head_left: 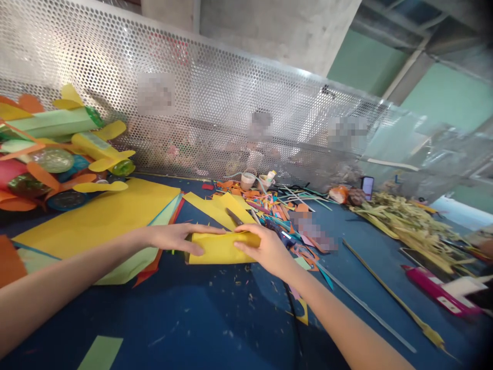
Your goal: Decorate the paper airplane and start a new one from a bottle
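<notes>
A roll of yellow paper (pixel 217 250) lies crosswise on the blue table between my hands. My left hand (pixel 177 238) grips its left end, fingers stretched along the top and thumb against the front. Fingers and thumb of my right hand (pixel 265 246) pinch the paper near its right end. Something dull shows at the roll's left end; I cannot make out what it is. Just behind the roll, scissors (pixel 233 216) rest partly hidden by my right hand. Yellow paper strips (pixel 206 208) lie behind them.
Large yellow sheets (pixel 115 213) lie over other coloured sheets at left. Bottles wrapped in paper with petal-like pieces (pixel 50 123) are piled behind. Paper scraps (pixel 275 208), cups (pixel 248 179), a thin stick (pixel 393 293) and dried husks (pixel 412 221) occupy the right. A perforated metal screen (pixel 215 77) borders the back.
</notes>
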A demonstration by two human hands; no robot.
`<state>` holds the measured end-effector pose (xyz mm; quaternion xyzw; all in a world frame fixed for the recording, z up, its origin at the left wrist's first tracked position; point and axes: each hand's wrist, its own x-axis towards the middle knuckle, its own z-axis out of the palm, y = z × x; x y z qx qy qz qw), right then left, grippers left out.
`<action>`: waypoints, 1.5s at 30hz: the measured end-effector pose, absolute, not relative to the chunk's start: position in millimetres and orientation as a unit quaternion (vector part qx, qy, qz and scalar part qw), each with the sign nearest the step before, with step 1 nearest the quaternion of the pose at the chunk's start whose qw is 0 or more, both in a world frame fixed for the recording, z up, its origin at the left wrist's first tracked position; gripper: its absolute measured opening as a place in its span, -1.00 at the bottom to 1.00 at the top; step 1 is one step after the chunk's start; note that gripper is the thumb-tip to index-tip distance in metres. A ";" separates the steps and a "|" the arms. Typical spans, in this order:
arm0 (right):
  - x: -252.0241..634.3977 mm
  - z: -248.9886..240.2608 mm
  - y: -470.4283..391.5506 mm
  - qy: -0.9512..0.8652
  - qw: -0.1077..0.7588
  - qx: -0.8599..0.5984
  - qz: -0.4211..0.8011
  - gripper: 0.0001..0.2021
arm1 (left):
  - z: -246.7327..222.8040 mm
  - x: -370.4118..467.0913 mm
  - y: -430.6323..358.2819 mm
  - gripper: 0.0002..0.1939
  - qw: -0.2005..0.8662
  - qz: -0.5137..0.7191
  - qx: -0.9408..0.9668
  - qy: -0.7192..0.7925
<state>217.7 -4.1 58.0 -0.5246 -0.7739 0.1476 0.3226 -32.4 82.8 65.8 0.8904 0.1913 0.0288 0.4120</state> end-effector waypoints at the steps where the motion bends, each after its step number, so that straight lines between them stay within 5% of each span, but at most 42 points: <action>1: 217.2 57.0 -3.9 -0.770 0.328 -0.528 0.143 -0.77 | 66.6 -32.4 82.5 -0.38 0.406 0.029 0.894 0.189; 20: 215.5 42.9 2.9 -0.739 0.369 -0.547 0.134 -0.76 | 47.4 -23.3 82.0 -0.63 0.353 0.181 0.897 0.197; 45: 219.1 57.6 -0.7 -0.791 0.349 -0.471 0.173 -0.77 | 36.2 -25.7 83.5 -0.71 0.331 0.259 0.898 0.132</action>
